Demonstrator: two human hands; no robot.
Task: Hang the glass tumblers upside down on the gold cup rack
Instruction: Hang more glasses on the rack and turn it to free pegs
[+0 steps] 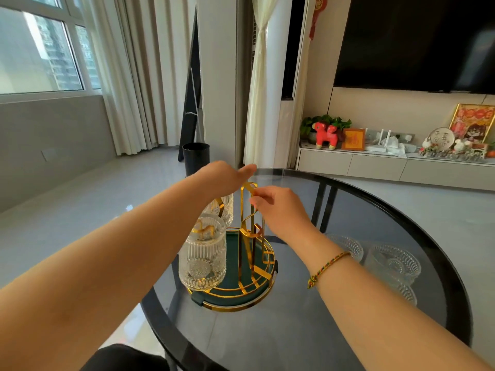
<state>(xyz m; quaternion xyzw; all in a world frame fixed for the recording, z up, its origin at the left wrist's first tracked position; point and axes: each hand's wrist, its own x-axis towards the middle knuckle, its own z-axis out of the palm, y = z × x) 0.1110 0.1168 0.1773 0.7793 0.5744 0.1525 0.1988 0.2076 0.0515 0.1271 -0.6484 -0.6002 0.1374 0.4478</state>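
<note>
The gold cup rack (247, 231) stands on its round green, gold-trimmed base (238, 295) on a dark glass table. One ribbed glass tumbler (202, 253) hangs upside down on a near-left arm, and a second tumbler (227, 207) hangs behind it. My right hand (281, 210) pinches the top loop of the rack. My left hand (222, 174) reaches over the far tumbler, its fingers hidden behind the rack top. Two more glass tumblers (348, 246) (393, 263) stand upright on the table to the right.
The round table's black rim (439, 250) curves close on the right. A black bin (195, 156) stands on the floor beyond the table. A TV cabinet (375, 164) with ornaments runs along the right wall.
</note>
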